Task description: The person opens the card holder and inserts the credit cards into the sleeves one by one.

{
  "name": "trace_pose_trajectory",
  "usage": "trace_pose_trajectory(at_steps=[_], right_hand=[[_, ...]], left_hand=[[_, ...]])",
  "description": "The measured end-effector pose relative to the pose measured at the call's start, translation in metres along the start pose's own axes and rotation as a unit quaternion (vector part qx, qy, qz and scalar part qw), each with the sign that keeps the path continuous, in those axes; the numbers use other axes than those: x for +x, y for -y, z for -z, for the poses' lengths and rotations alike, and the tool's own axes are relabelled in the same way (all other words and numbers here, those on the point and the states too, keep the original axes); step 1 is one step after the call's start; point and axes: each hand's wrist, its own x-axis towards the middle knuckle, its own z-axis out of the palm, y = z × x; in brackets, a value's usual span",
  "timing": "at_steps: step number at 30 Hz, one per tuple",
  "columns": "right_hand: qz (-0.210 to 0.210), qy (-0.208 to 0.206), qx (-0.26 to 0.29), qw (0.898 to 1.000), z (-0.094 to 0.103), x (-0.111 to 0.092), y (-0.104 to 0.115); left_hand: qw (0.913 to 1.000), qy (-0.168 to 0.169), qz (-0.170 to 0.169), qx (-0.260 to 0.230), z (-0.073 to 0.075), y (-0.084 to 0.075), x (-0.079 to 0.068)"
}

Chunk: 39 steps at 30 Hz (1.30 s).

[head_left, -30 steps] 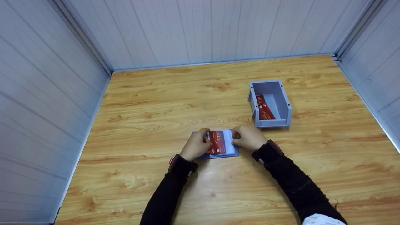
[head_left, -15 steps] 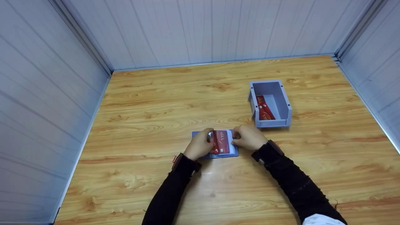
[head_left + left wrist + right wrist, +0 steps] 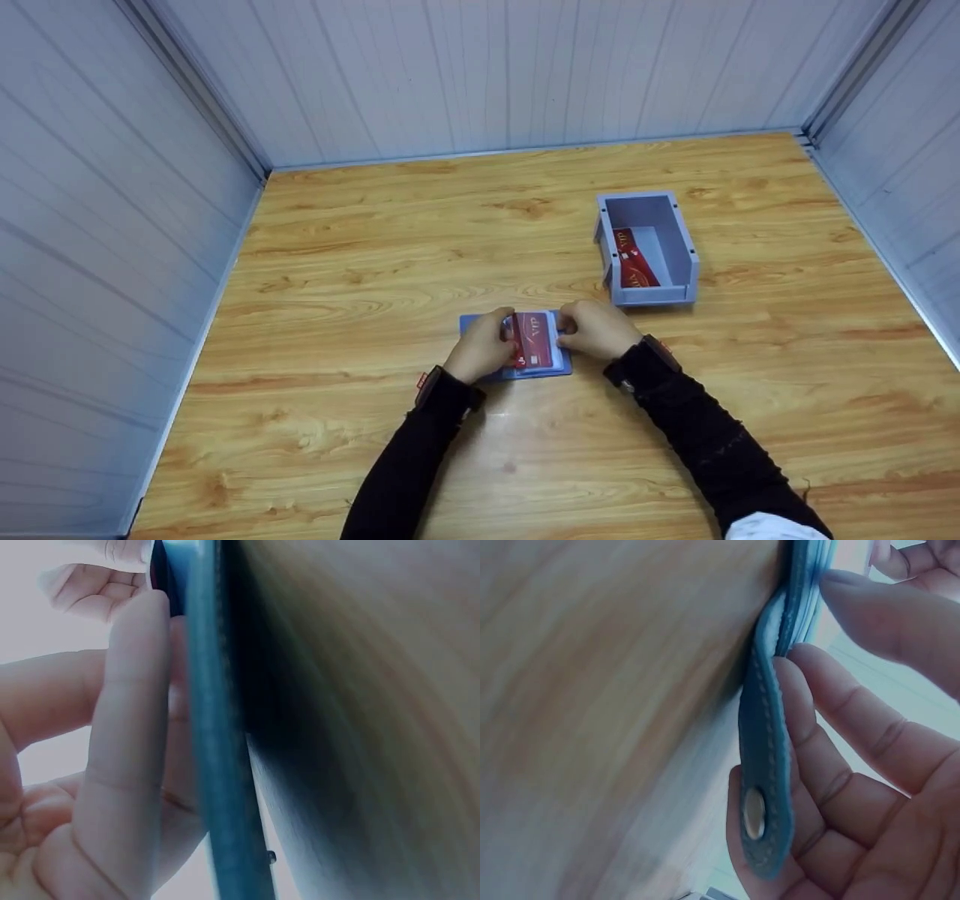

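Red card (image 3: 535,341) is on the blue holder (image 3: 565,366), left hand (image 3: 480,349) pinching its left edge, right hand (image 3: 600,330) gripping the holder's right side; probably light, stiff, kinda slick, so I'd grab edges.

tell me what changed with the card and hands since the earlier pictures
The red VIP card has slid right, deeper under the translucent sleeve of the blue card holder, and the left hand moved right with it. Nothing was visibly let go or newly gripped. The right hand stayed at the holder's right edge; the gray bin and the red cards inside stayed put.
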Motion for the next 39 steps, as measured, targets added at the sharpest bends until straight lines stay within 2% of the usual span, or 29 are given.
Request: trace_pose_trajectory(at_steps=[11, 18, 27, 34, 39], right_hand=[[0.016, -0.006, -0.003, 1.0, -0.0019, 0.0012, -0.0032], [0.016, -0.004, 0.003, 1.0, -0.0015, 0.0005, -0.0027], [0.011, -0.004, 0.006, 1.0, -0.0017, 0.0009, -0.0031], [0.007, 0.002, 0.01, 1.0, -0.0011, 0.0011, -0.0031], [0.012, -0.003, -0.007, 1.0, -0.0011, 0.0013, -0.0029]], left_hand=[[0.9999, 0.007, -0.001, 0.007, -0.0034, -0.0023, 0.0022], [0.9982, 0.001, -0.022, 0.056, -0.0029, -0.0029, 0.002], [0.9953, 0.001, -0.041, 0.088, -0.0032, -0.0027, 0.003], [0.9935, -0.017, -0.044, 0.103, -0.0049, -0.0027, 0.0017], [0.9893, -0.047, -0.064, 0.123, -0.0052, -0.0043, -0.0068]])
